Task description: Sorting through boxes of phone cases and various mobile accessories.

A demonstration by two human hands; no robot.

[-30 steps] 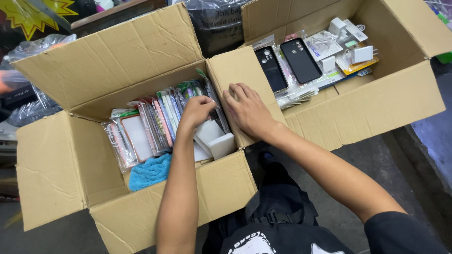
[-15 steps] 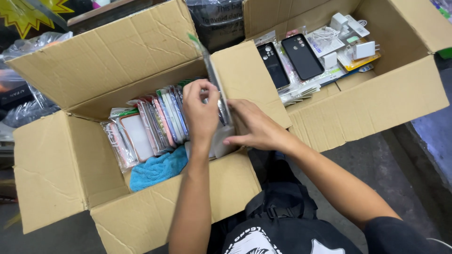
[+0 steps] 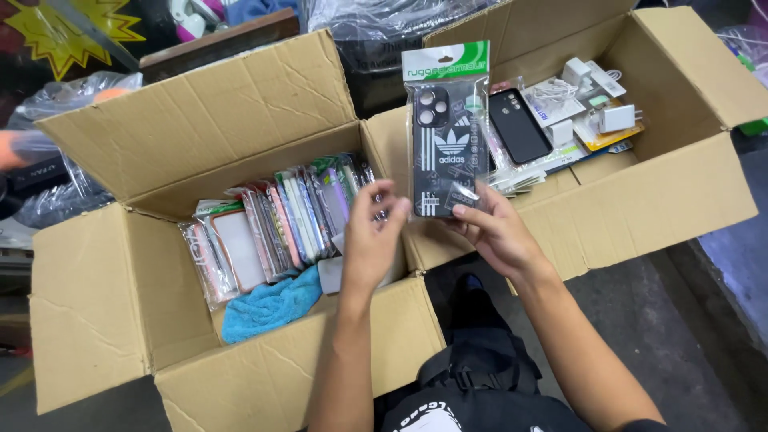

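Note:
My right hand point(image 3: 494, 228) holds up a black phone case with white stripes in a clear plastic packet point(image 3: 446, 136) with a green and white header. It grips the packet by its lower edge. My left hand point(image 3: 372, 236) touches the packet's lower left corner with its fingertips. Both hands hover over the gap between two open cardboard boxes. The left box point(image 3: 264, 376) holds a row of several packed phone cases point(image 3: 280, 220) standing on edge, plus a blue cloth point(image 3: 268, 308).
The right cardboard box point(image 3: 656, 204) contains a black phone case point(image 3: 520, 124), white chargers point(image 3: 616, 118) and cables. Plastic bags point(image 3: 64, 96) lie behind the left box. A dark floor point(image 3: 664, 336) runs under the right box. My dark trousers show at the bottom.
Both hands came up out of the left box. The black striped case packet was pulled from the row and now stands upright in my right hand.

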